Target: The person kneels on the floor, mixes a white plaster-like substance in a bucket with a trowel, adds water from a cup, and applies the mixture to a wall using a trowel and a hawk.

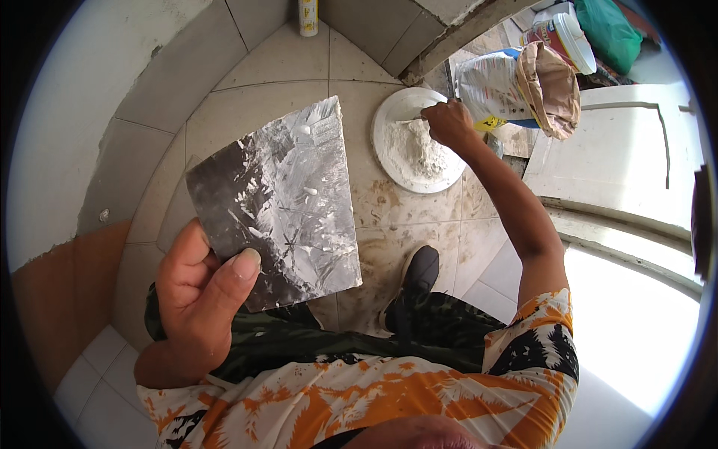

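My left hand [206, 288] grips a cut, dark grey tile [288, 206] by its lower left corner, thumb on the face. White paste is smeared thickly over much of that face, mostly on its right half. Farther off to the right, my right hand [447, 123] is closed at the far right rim of a round white basin [385, 163] on the floor. It holds a thin tool [417, 117], mostly hidden by the fingers, so its kind does not show. A heap of white powder [419, 150] fills much of the basin, just below that hand.
An open paper sack [550, 90] leans beyond the basin, near a white bucket [568, 41] and a green plastic bag [609, 34]. A yellow-and-white tube [308, 19] stands by the far wall. My dark shoe [422, 269] rests on the dusty tiled floor [396, 206]. A white door [613, 150] is at right.
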`<move>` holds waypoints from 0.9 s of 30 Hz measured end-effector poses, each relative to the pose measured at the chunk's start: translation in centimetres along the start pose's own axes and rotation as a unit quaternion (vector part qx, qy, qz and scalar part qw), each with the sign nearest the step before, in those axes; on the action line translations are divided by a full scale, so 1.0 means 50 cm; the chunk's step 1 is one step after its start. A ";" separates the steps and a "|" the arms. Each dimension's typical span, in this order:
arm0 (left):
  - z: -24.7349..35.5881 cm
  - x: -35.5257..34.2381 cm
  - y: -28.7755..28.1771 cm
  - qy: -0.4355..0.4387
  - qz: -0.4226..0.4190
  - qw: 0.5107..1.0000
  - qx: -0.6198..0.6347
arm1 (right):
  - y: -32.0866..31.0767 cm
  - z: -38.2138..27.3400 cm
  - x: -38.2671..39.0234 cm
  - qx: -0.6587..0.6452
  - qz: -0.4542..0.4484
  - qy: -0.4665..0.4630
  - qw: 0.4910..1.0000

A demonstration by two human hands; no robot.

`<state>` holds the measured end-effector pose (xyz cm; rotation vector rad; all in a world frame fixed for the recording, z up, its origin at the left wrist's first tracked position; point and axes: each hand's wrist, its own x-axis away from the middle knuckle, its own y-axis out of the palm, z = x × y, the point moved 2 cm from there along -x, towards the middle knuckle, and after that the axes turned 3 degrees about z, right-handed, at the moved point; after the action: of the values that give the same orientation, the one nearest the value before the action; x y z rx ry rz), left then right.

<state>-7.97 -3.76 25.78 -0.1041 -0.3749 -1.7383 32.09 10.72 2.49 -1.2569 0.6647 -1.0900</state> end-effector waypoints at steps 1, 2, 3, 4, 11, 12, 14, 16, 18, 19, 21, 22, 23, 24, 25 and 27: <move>0.000 0.001 0.000 0.001 -0.001 1.000 0.000 | 0.007 -0.008 0.001 -0.004 0.013 0.004 1.000; 0.001 0.001 0.000 0.002 -0.003 1.000 -0.001 | 0.015 -0.021 0.002 -0.009 0.027 0.009 1.000; 0.002 0.000 0.000 0.002 -0.005 1.000 -0.003 | 0.021 -0.029 0.004 -0.013 0.040 0.015 0.999; 0.001 0.000 -0.001 0.002 -0.004 1.000 0.000 | 0.025 -0.028 0.008 -0.014 0.027 0.005 1.000; -0.006 0.005 -0.009 0.000 -0.015 1.000 0.011 | -0.028 -0.069 0.044 0.005 -0.007 -0.114 0.993; -0.006 0.006 -0.011 0.002 -0.020 1.000 0.014 | -0.030 -0.069 0.049 0.013 -0.010 -0.132 0.991; -0.008 0.005 -0.012 0.006 -0.021 1.000 0.014 | -0.030 -0.070 0.058 0.035 -0.019 -0.163 0.986; -0.009 0.006 -0.011 0.008 -0.012 1.000 0.017 | -0.026 -0.072 0.068 0.064 -0.027 -0.190 0.979; -0.007 0.004 -0.007 0.009 -0.006 1.000 0.023 | -0.014 -0.064 0.082 0.056 -0.013 -0.224 0.973; -0.006 0.005 -0.008 0.009 -0.006 1.000 0.025 | -0.008 -0.058 0.089 0.051 -0.006 -0.240 0.969; -0.006 0.007 -0.013 0.007 -0.013 1.000 0.024 | -0.009 -0.046 0.099 0.067 -0.012 -0.262 0.963; -0.006 0.008 -0.015 0.005 -0.013 1.000 0.023 | -0.009 -0.040 0.105 0.075 -0.015 -0.272 0.959; -0.006 0.009 -0.016 0.002 -0.010 1.000 0.025 | -0.010 -0.028 0.108 0.071 -0.018 -0.275 0.959; -0.004 0.009 -0.017 0.000 -0.006 1.000 0.024 | -0.008 -0.021 0.115 0.082 -0.025 -0.271 0.959; -0.003 0.010 -0.017 -0.002 -0.004 1.000 0.023 | -0.006 -0.014 0.123 0.093 -0.032 -0.266 0.959; -0.002 0.009 -0.017 -0.003 0.002 1.000 0.016 | -0.017 -0.008 0.127 0.099 -0.031 -0.255 0.961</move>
<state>-8.89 -4.07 25.64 -0.0869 -0.4072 -1.7284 33.94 4.81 4.23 -1.3163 0.1228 -0.8090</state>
